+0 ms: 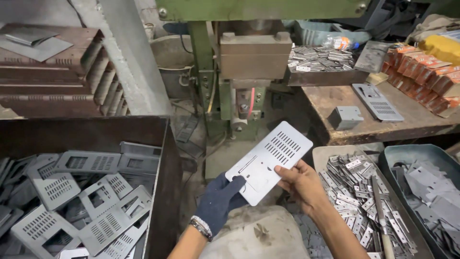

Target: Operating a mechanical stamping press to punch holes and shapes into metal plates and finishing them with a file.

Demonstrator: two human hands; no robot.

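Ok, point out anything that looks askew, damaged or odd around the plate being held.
Only the left hand is gloved; the right hand grips the slotted metal plate bare. The plate looks flat and undamaged. The punched plates in the brown bin on the left lie jumbled, tilted every way. Nothing looks spilled or broken.

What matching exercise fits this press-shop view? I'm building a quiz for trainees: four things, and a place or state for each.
Things:
1. slotted metal plate
2. left hand
3. punched panels
4. orange boxes

Places or states:
A. stacked on the wooden bench
B. held in both hands
C. piled in the brown bin
D. wearing a dark glove

Pairs: 1-B, 2-D, 3-C, 4-A
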